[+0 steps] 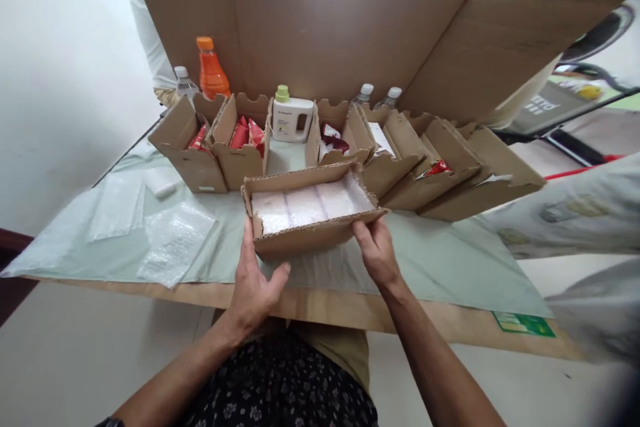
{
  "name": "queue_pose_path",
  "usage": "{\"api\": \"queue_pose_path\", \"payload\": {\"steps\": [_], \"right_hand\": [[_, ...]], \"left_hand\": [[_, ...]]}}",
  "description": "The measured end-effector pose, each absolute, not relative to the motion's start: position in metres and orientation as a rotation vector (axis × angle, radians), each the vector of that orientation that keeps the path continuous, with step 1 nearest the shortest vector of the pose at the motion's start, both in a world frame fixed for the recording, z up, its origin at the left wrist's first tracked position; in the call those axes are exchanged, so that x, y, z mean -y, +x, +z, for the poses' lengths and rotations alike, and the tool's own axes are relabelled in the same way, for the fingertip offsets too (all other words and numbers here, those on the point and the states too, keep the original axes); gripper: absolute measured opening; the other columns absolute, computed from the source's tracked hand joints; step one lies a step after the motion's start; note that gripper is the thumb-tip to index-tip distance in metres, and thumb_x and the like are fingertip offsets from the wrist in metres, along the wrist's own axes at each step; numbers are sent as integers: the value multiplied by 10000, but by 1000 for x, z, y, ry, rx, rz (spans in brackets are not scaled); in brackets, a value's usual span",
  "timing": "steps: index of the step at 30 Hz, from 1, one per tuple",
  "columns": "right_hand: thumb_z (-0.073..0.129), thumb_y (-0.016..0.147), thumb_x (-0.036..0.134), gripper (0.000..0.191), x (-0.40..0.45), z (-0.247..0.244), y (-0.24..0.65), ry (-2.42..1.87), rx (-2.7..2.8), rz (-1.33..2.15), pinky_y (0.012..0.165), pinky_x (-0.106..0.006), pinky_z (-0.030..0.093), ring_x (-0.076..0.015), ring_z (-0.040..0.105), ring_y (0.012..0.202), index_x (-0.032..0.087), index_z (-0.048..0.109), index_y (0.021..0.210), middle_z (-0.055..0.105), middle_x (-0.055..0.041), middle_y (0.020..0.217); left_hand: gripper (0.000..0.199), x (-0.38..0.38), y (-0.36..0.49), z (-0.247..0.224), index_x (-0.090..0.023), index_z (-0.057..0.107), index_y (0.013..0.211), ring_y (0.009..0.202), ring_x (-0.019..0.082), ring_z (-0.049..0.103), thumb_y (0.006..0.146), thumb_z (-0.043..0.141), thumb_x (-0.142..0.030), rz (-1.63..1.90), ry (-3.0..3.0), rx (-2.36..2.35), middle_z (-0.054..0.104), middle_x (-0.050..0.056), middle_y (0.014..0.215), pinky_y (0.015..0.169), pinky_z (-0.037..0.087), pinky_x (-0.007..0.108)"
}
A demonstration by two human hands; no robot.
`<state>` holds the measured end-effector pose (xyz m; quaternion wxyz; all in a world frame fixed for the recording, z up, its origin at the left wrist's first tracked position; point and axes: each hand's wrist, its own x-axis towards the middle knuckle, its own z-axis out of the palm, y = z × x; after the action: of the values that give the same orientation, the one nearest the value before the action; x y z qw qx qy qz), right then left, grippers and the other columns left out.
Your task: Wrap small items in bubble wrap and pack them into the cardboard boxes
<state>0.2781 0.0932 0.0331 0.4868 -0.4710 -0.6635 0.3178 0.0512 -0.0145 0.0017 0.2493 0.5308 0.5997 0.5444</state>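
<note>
In front of me an open cardboard box (305, 238) is tilted, with its opening turned up toward me. Inside it lie whitish packs (300, 205) under clear bubble wrap. My left hand (257, 287) supports the box's left end, its fingers against the side and its thumb held apart. With the thumb at the near wall's right corner, my right hand (379, 250) grips the box; its other fingers are partly hidden behind and below the cardboard.
Several open cardboard bins (245, 167) holding packets stand in a row behind, with a white detergent jug (293, 119) among them. Behind are an orange bottle (213, 73) and a tall cardboard screen (340, 33). Bubble wrap sheets (177, 240) lie left on the green cloth (435, 260).
</note>
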Motion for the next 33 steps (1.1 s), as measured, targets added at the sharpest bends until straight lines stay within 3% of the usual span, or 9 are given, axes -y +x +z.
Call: {"api": "queue_pose_path", "payload": {"steps": [5, 8, 11, 14, 22, 28, 33], "right_hand": [[525, 934, 758, 808, -133, 24, 241, -1001, 1678, 866, 1214, -529, 398, -329, 546, 1390, 211, 480, 1526, 613, -147, 1471], [483, 919, 811, 901, -166, 26, 217, -962, 1692, 857, 1273, -535, 313, -321, 447, 1494, 203, 411, 1579, 512, -155, 1589], [422, 903, 866, 997, -182, 25, 203, -985, 1684, 838, 1307, -541, 238, -320, 326, 1576, 170, 356, 1615, 381, -177, 1682], [377, 937, 844, 955, -182, 22, 195, -990, 1691, 818, 1313, -543, 220, -307, 312, 1588, 199, 323, 1639, 339, -159, 1710], [285, 984, 807, 901, -183, 21, 176, -997, 1717, 750, 1315, -510, 244, -283, 324, 1587, 205, 309, 1654, 356, -141, 1704], [311, 993, 789, 859, -181, 7, 183, -926, 1648, 767, 1317, -489, 251, -273, 372, 1562, 181, 441, 1585, 430, -156, 1659], [337, 977, 804, 827, -179, -2, 192, -891, 1641, 869, 1318, -500, 250, -276, 390, 1553, 233, 489, 1556, 468, -104, 1644]], "left_hand": [[1000, 37, 45, -6, -311, 18, 1694, 1618, 323, 257, 940, 675, -276, 1533, 1319, -1651, 174, 114, 1770, 1323, 247, 540], [976, 42, 50, -5, -352, 19, 1690, 1627, 336, 227, 948, 647, -260, 1560, 1384, -1629, 129, 95, 1781, 1286, 339, 552], [987, 47, 63, -9, -359, 23, 1691, 1625, 376, 215, 931, 636, -217, 1517, 1454, -1626, 89, 108, 1783, 1268, 352, 608], [998, 52, 72, -15, -361, 34, 1691, 1640, 396, 135, 911, 628, -176, 1496, 1509, -1629, 3, 99, 1789, 1255, 363, 636], [957, 52, 75, -18, -348, 100, 1690, 1650, 378, 92, 904, 608, -147, 1500, 1493, -1618, -28, 95, 1790, 1245, 384, 632], [945, 48, 81, -25, -363, 104, 1688, 1647, 378, 116, 907, 583, -129, 1501, 1582, -1524, 10, 89, 1792, 1230, 415, 619], [945, 39, 88, -28, -332, 91, 1692, 1651, 379, 79, 909, 562, -89, 1453, 1707, -1432, 0, 118, 1791, 1251, 371, 633]]}}
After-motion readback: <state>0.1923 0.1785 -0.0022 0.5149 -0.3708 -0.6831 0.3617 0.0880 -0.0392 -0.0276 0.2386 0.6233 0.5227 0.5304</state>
